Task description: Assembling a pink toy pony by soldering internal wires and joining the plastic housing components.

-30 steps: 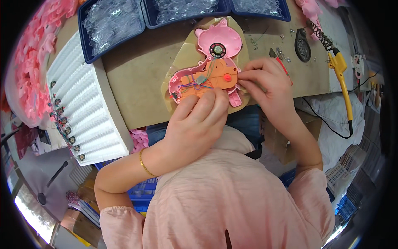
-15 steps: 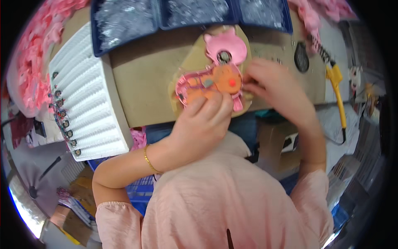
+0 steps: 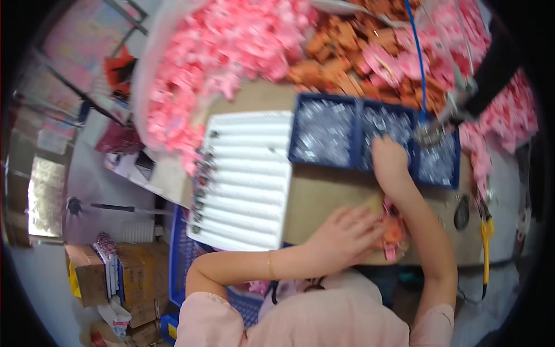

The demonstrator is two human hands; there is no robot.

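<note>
My left hand [image 3: 346, 236] lies beside an orange and pink plastic toy part [image 3: 394, 230], its slightly smeared fingers stretched out over the near side of it. Part of the toy is hidden behind that hand and my right forearm. Across the table, my right hand [image 3: 391, 161] reaches into the middle compartment of a dark blue tray [image 3: 357, 134]. Its fingertips dip among small clear plastic pieces [image 3: 378, 124], so whether they pinch any is hidden.
Left of the tray stands a ribbed white foam tray [image 3: 245, 179] with small wired round parts along its left edge. Heaps of pink parts [image 3: 231, 43] and orange parts [image 3: 341, 46] lie behind. A yellow-handled tool [image 3: 487, 231] hangs at the right.
My right hand has left the toy's right side and gone forward into the blue tray. My left hand stays by the toy, its fingers now straighter. The view has tilted up and turned left.
</note>
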